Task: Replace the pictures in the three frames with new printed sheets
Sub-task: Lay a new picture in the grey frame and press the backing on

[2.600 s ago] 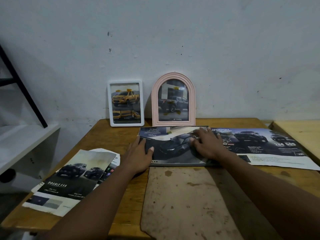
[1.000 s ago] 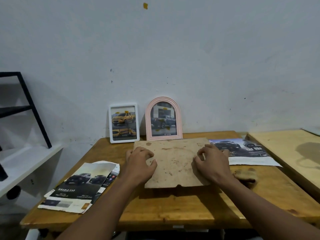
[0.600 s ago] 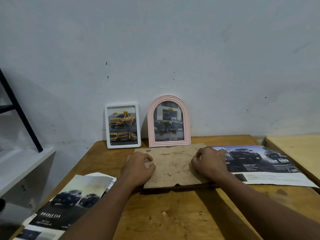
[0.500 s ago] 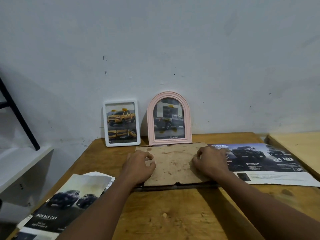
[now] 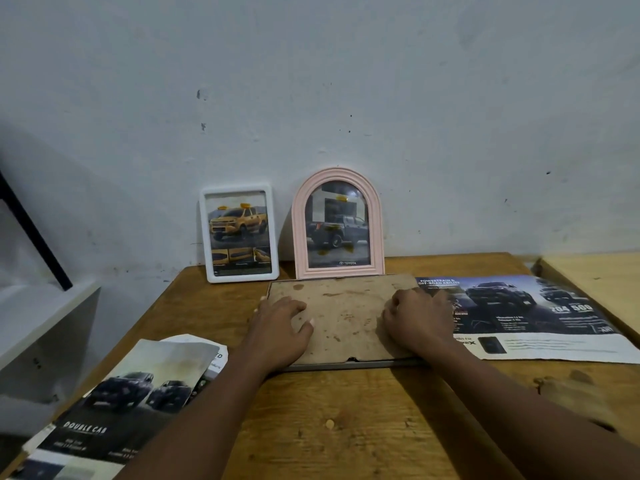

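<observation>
On the wooden table (image 5: 346, 427) against the wall (image 5: 346, 81), the left hand (image 5: 280, 332) is pressing the backing board (image 5: 346, 313), fingers spread; the right hand (image 5: 419, 323) is curling at its edge, grip unclear.

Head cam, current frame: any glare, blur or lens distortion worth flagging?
Head view: dim, flat light; glass of the pink arched frame carries pale reflections over its truck photo; the white frame shows a fainter sheen; the table edges splay outward, wide-lens distortion; the printed sheet at lower left looks stretched; a smeared patch on the table's right side suggests motion blur.
</observation>
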The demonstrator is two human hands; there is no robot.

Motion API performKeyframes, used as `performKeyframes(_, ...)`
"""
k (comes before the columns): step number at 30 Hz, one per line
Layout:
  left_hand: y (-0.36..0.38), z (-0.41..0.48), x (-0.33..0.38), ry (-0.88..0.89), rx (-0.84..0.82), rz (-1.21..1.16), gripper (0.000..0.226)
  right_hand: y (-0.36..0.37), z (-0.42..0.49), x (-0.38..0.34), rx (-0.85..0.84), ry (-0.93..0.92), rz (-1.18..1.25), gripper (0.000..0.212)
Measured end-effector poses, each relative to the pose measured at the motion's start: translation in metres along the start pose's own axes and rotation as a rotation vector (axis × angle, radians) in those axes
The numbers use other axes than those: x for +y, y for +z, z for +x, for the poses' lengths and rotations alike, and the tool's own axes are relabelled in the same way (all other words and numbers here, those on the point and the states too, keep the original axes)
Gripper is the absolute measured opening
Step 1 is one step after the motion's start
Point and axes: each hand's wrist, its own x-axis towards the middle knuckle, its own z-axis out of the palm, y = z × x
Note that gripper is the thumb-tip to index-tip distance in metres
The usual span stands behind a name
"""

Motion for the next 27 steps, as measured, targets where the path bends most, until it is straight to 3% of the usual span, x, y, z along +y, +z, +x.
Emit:
performKeyframes(9,0.002,-0.001,-0.003,-0.046,0.018,-0.056,0.059,-0.006,-0.018,0.014,0.054,0.012,0.154,0.043)
performKeyframes(11,0.001,-0.002,0.000,-0.054,0.032,-0.069,0.055,-0.004,-0.020,0.015,0.096,-0.002,0.123,0.034)
performKeyframes(14,-0.003,-0.004,0.007,-0.068,0.060,-0.089,0.048,-0.002,-0.021,0.012,0.092,-0.014,0.092,0.036)
performKeyframes(19,-0.019,0.003,0.008,-0.086,-0.112,0.015,0.056,0.000,-0.020,0.004,0.037,-0.029,0.009,0.046)
performKeyframes(22,-0.014,-0.002,0.006,-0.023,-0.091,0.076,0.061,0.006,-0.024,0.002,0.016,-0.061,-0.007,0.050)
performKeyframes(24,-0.008,-0.007,0.002,-0.005,-0.086,0.108,0.071,0.011,-0.025,0.004,-0.002,-0.093,-0.006,0.051)
performKeyframes(27,-0.007,-0.009,0.004,-0.032,-0.212,0.219,0.085,0.012,-0.020,0.007,-0.115,-0.166,0.006,0.054)
